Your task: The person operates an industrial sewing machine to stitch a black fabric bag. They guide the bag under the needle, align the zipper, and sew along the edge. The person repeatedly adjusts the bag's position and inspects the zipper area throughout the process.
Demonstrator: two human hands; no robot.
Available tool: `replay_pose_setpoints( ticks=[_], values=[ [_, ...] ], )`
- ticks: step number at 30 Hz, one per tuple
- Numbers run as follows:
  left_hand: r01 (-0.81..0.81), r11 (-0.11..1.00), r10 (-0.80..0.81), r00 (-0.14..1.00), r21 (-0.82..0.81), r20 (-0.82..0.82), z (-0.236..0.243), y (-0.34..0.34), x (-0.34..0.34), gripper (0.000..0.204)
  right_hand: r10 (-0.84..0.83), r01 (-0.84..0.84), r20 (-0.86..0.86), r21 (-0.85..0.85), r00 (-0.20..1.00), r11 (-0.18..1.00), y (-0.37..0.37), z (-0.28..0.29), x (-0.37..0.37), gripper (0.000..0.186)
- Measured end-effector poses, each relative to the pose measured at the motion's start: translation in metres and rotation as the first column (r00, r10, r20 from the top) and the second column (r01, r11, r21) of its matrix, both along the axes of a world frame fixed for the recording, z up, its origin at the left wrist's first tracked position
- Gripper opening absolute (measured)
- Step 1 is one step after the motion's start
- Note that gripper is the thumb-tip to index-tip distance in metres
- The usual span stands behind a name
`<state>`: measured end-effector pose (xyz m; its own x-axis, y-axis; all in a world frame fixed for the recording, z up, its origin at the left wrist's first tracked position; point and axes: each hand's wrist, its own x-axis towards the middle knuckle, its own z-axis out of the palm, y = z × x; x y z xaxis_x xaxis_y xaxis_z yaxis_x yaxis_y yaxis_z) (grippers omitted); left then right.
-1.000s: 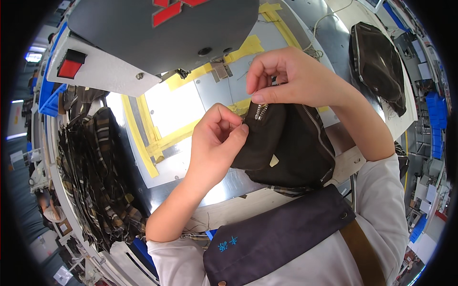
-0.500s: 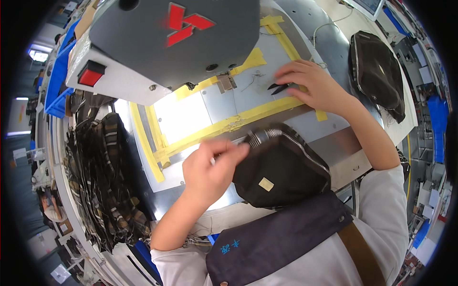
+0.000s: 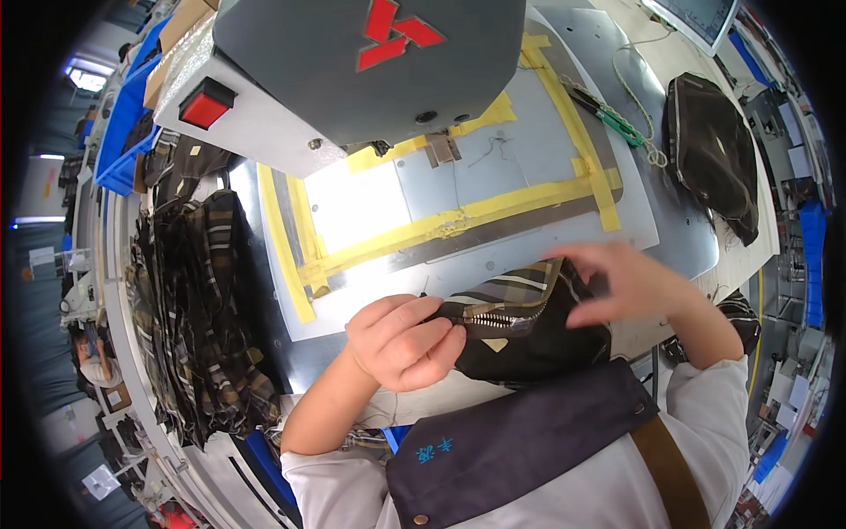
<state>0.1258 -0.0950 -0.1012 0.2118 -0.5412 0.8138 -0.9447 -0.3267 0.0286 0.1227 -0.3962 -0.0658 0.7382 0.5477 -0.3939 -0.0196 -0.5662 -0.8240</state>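
Note:
My left hand (image 3: 405, 344) pinches one end of the zippered edge on a dark brown fabric pouch (image 3: 573, 348). The pouch's mouth gapes, showing a striped plaid lining and a row of metal zipper teeth. At the pouch's right side is my right hand (image 3: 626, 286), somewhat blurred, its thumb and fingers apart. Its fingertips are close to the raised edge; whether they touch it I cannot tell. Green-handled thread snips (image 3: 617, 123) lie beyond, on the metal work surface beside a pale cord.
A grey sewing machine head (image 3: 370, 79) with a red switch (image 3: 207, 103) overhangs a plate (image 3: 520, 185) bordered by yellow tape. Plaid fabric pieces (image 3: 211, 309) are heaped at left. Another dark pouch (image 3: 712, 154) lies at right, and a blue bin (image 3: 123, 159) stands far left.
My right hand has let go of the snips and come back toward the pouch. The pouch's zippered edge is now lifted open, showing the lining. My left hand still pinches its end.

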Motion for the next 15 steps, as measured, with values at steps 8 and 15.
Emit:
replay_pose_setpoints(
  ticks=[8, 15],
  values=[
    [-0.005, 1.0, 0.006, 1.0, 0.003, -0.02, 0.003, 0.004, 0.0, 0.021, -0.083, 0.084, -0.019, 0.024, 0.996, 0.996, -0.005, -0.007, 0.011, 0.032],
    [-0.062, 0.998, 0.06, 0.986, -0.003, -0.155, 0.001, 0.01, -0.005, 0.023, -0.091, 0.101, -0.092, 0.115, 0.992, 0.988, -0.013, -0.009, 0.027, 0.032]
  ],
)
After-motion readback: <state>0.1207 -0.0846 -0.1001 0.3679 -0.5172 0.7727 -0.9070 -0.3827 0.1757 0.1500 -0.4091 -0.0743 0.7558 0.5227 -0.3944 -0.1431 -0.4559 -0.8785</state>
